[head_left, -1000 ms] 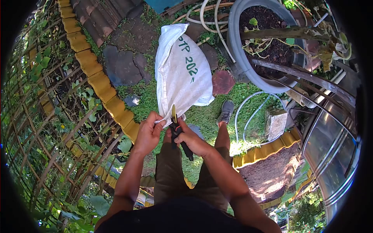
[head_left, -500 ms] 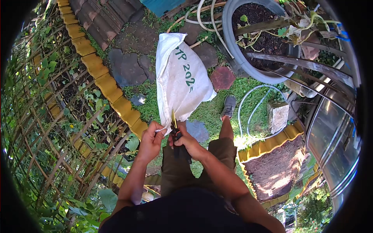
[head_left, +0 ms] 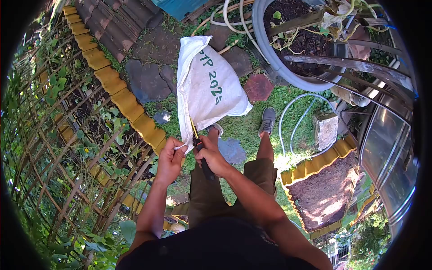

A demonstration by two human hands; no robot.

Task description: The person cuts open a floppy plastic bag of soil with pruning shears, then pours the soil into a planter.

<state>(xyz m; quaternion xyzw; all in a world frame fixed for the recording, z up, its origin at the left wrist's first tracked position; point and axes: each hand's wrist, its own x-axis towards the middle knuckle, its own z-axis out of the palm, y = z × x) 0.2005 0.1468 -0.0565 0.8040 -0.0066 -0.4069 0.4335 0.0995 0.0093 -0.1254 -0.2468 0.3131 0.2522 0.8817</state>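
1. Step in hand, as I read it: cutting at the gathered end of the sack [head_left: 204,90]. It is white woven fabric with green lettering and runs from my hands out to 12 o'clock, above grass and the stepping stones [head_left: 148,81]. I cannot tell whether its far end rests on the ground.
2. Left hand [head_left: 170,158]: pinched shut on the sack's near corner, holding the fabric up.
3. Right hand [head_left: 211,157]: fist closed round the black handle of the cutter [head_left: 194,131]. The yellow blade points to 11 o'clock and lies against the sack's edge, just beside my left fingertips.
4. Next move, my judgement: it calls for taut fabric and a stroke directed away from the left hand. Blade and fingers are near touching, and that is the main risk.
5. Edges:
   - 9 o'clock: bamboo trellis [head_left: 58,148] with vines, behind the yellow edging [head_left: 121,99]. Tight side.
   - 1 o'clock: grey planter tub [head_left: 270,58], well apart from the sack.
   - 3 o'clock: hose [head_left: 292,117] looped on the grass beside a concrete block [head_left: 325,130]. Trip hazard near my shoe [head_left: 268,119].
   - 4 o'clock: soil bed [head_left: 324,193].
6. Open room: the grass strip from 12 to 2 o'clock, between the sack and the hose.
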